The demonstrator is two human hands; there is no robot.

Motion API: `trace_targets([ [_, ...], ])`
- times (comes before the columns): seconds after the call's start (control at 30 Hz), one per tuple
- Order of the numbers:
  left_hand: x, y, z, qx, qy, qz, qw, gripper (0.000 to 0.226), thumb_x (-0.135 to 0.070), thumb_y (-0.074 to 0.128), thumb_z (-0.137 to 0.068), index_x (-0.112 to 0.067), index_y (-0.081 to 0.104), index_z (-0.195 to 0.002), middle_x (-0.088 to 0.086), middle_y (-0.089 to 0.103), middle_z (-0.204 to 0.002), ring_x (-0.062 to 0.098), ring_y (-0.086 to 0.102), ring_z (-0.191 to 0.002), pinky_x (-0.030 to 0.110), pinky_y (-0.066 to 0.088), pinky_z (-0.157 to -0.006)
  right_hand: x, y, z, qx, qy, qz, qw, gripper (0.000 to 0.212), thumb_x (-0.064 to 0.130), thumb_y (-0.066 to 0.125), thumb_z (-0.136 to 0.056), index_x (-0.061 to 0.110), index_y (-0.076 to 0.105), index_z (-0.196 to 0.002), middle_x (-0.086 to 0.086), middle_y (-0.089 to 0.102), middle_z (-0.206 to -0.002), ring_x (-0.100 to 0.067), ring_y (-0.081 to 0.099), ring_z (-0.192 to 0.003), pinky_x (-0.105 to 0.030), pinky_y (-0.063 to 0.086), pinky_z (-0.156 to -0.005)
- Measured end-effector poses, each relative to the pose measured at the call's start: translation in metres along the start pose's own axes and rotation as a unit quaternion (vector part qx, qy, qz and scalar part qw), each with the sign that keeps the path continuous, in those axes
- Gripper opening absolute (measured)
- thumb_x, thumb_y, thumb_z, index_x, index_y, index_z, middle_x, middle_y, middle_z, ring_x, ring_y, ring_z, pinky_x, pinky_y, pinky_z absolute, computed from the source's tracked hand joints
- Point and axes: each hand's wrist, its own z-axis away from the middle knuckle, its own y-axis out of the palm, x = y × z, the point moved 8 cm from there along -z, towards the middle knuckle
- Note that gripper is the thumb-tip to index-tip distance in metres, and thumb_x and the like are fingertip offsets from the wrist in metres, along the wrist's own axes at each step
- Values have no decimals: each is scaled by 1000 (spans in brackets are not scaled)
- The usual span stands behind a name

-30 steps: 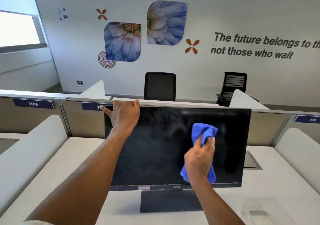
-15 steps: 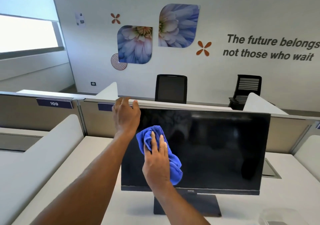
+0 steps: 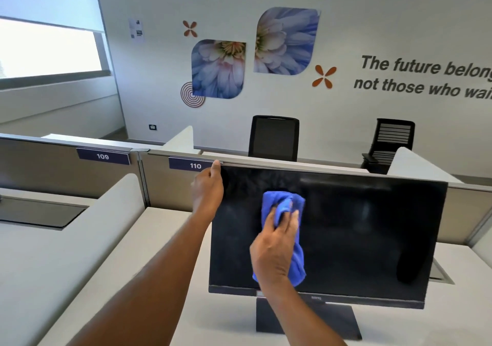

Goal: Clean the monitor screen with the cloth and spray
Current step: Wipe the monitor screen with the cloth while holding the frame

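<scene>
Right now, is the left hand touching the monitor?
Touching. The head view shows the left hand gripping the monitor at its upper left corner, thumb against the edge, with no gap between them.

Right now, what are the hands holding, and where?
The right hand grips the blue cloth around its middle; the left hand holds the monitor by its top left corner.

White tabletop (image 3: 468,311), pale and matte; monitor (image 3: 372,226) stands on it via a flat dark rectangular base (image 3: 332,321), upright, near the back edge; grey-framed cable hatch (image 3: 440,275) set into the surface behind the monitor's right corner; rounded white divider panel (image 3: 87,228) along the left side.
</scene>
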Motion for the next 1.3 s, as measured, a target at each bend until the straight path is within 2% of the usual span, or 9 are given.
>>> trace_targets([
  [0.1, 0, -3, -4, 0, 5, -2, 1000, 55, -46, 38, -101, -8, 55, -66, 6, 56, -69, 30, 53, -80, 35, 35, -69, 50, 7, 20, 6, -113, 1, 994, 62, 3, 33, -78, -5, 41, -139, -32, 33, -148, -53, 35, -132, -53, 37, -109],
  [0.23, 1, -4, -4, 7, 15, 13, 1000, 58, -47, 41, -100, -12, 47, -55, 3, 51, -59, 20, 47, -61, 34, 31, -56, 86, 12, 31, 12, -229, 1, 973, 62, 8, 44, -80, 6, 42, -142, -16, 31, -154, -42, 35, -138, -48, 37, -110],
  [0.43, 4, -4, -8, 19, 9, 29, 999, 60, -51, 44, -97, -3, 64, -69, 9, 63, -67, 22, 54, -66, 36, 42, -64, 91, -20, -7, -48, -199, -18, 979, 70, 0, 36, -76, 7, 34, -146, -12, 27, -157, -40, 24, -143, -50, 27, -116],
  [0.57, 9, -1, -12, 40, 4, 42, 998, 55, -53, 46, -96, -11, 72, -72, 8, 69, -70, 22, 63, -68, 33, 48, -63, 103, -26, -17, -41, -250, -7, 967, 60, 7, 28, -82, 10, 42, -140, -12, 29, -156, -40, 23, -144, -52, 26, -116],
  [0.67, 9, -5, -14, 35, -5, 39, 999, 59, -54, 48, -94, -1, 70, -78, 14, 71, -77, 29, 65, -77, 39, 51, -74, 99, -14, 2, -47, -304, 22, 951, 54, 11, 42, -85, 12, 45, -139, -12, 44, -148, -38, 33, -140, -51, 30, -114],
  [0.8, 8, -8, -13, 29, -4, 26, 999, 63, -54, 46, -95, 3, 61, -73, 11, 61, -67, 24, 53, -66, 36, 41, -64, 87, 20, 45, -2, -377, 82, 922, 46, 18, 54, -86, 16, 56, -132, -8, 47, -146, -33, 37, -139, -47, 31, -114],
  [0.9, 10, -8, -13, 30, -6, 36, 999, 63, -55, 47, -94, 1, 59, -69, 8, 57, -64, 21, 49, -63, 36, 39, -64, 74, 46, 76, 47, -413, 118, 902, 46, 20, 44, -87, 17, 56, -132, -7, 44, -148, -32, 35, -140, -44, 33, -113],
  [1.03, 10, -6, -11, 34, -4, 51, 998, 64, -55, 48, -94, 5, 63, -78, 11, 62, -71, 20, 51, -66, 36, 42, -67, 72, 44, 83, 57, -426, 139, 892, 47, 20, 35, -89, 19, 61, -127, -4, 47, -147, -30, 39, -138, -44, 32, -113],
  [1.3, 11, -4, -18, 51, 4, 43, 998, 57, -56, 50, -93, -7, 71, -73, 11, 72, -75, 25, 66, -75, 39, 51, -75, 103, -24, -10, -32, -329, 62, 942, 51, 17, 31, -90, 15, 53, -136, -7, 40, -151, -33, 31, -142, -47, 22, -117],
])
